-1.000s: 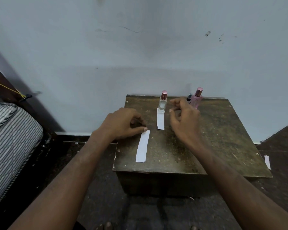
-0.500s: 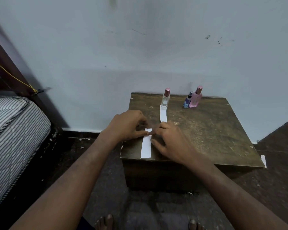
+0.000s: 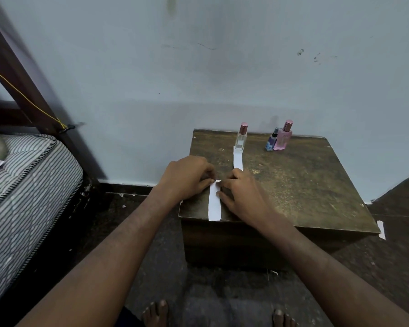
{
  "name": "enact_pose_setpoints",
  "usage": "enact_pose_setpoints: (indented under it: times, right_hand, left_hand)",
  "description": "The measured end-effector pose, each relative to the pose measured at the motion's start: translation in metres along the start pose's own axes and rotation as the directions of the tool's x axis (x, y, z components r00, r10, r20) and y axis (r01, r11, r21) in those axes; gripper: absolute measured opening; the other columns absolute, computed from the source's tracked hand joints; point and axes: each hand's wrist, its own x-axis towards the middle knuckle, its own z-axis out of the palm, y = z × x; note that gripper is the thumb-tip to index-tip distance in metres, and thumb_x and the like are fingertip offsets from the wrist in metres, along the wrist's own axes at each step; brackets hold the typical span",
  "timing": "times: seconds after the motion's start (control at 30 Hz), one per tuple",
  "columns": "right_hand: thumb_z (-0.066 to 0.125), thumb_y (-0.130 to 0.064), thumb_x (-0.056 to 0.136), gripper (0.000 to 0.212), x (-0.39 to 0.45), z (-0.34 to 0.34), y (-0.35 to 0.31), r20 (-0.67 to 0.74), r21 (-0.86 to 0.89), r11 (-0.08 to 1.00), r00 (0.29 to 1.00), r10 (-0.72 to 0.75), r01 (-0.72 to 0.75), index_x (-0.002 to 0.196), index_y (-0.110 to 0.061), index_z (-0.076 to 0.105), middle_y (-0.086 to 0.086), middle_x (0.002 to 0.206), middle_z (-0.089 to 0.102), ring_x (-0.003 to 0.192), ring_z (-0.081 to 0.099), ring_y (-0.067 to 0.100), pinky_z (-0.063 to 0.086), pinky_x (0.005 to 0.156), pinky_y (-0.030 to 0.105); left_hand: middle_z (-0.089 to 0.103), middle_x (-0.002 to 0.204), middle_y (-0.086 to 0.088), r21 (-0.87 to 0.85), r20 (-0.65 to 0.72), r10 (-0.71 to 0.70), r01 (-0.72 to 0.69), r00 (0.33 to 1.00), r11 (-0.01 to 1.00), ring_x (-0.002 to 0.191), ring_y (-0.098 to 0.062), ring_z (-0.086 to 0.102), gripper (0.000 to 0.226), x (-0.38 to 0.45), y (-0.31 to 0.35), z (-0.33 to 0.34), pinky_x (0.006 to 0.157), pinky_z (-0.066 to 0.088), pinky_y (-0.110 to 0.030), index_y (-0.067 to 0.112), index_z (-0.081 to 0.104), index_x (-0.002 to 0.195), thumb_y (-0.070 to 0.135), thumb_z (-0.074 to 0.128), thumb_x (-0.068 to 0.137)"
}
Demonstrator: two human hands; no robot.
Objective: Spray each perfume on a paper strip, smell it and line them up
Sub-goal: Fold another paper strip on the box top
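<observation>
Three bottles (image 3: pixel 241 138) behind; mattress (image 3: pixel 21 185) beside table (image 3: pixel 305 185).

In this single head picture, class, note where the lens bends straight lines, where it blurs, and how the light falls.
Head view: the bed post leans and smears at the left edge; the table splays outward; light is dim and even, without glare; the clear bottle stays sharp.

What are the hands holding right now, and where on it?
Both the left hand and the right hand pinch the paper strip at its far end, while it lies flat on the wooden table.
</observation>
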Motion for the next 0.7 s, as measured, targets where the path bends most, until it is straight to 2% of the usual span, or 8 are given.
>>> enact_pose_setpoints:
  times: [0.13, 0.37, 0.6, 0.7]
  right_hand:
    - [0.065, -0.038, 0.099, 0.031, -0.003, -0.001, 0.000, 0.007, 0.012, 1.000, 1.000, -0.018, 0.018, 0.125, -0.022, 0.074, 0.001, 0.118, 0.060, 0.107, 0.056, 0.022, 0.056, 0.084, 0.039]
    - [0.064, -0.042, 0.099, 0.033, -0.009, -0.005, -0.004, 0.009, -0.014, 0.999, 0.999, -0.038, 0.038, 0.123, -0.020, 0.073, 0.002, 0.118, 0.061, 0.111, 0.055, 0.021, 0.052, 0.088, 0.036]
    - [0.064, -0.042, 0.099, 0.037, -0.015, -0.007, -0.008, 0.050, -0.063, 0.997, 0.998, -0.048, 0.051, 0.126, -0.019, 0.073, 0.003, 0.122, 0.060, 0.120, 0.052, 0.025, 0.051, 0.091, 0.037]
    - [0.063, -0.042, 0.100, 0.039, -0.020, -0.006, -0.009, 0.038, -0.068, 0.997, 0.998, -0.045, 0.047, 0.131, -0.021, 0.071, 0.001, 0.125, 0.059, 0.121, 0.051, 0.024, 0.051, 0.094, 0.037]
  left_hand:
    - [0.069, 0.104, 0.017, 0.040, 0.000, 0.014, -0.014, 1.000, 0.999, 0.099, -0.010, 0.064, 0.010, 0.001, 0.003, -0.001, 0.068, 0.039, -0.029, 0.039, 0.072, 0.104, 0.045, 0.070, 0.096]
    - [0.074, 0.106, 0.013, 0.139, -0.011, 0.009, -0.008, 1.000, 0.990, 0.103, -0.015, 0.067, 0.015, -0.001, 0.013, -0.007, 0.073, 0.041, -0.030, 0.039, 0.076, 0.105, 0.049, 0.071, 0.094]
    - [0.074, 0.107, 0.010, 0.162, 0.061, 0.031, -0.041, 0.998, 0.986, 0.100, -0.017, 0.069, 0.018, -0.007, 0.014, -0.006, 0.077, 0.052, -0.033, 0.036, 0.072, 0.106, 0.051, 0.069, 0.096]
    - [0.070, 0.108, 0.008, 0.225, 0.092, 0.052, -0.071, 0.994, 0.972, 0.094, -0.018, 0.068, 0.021, -0.003, 0.015, -0.002, 0.077, 0.056, -0.036, 0.031, 0.068, 0.103, 0.050, 0.060, 0.099]
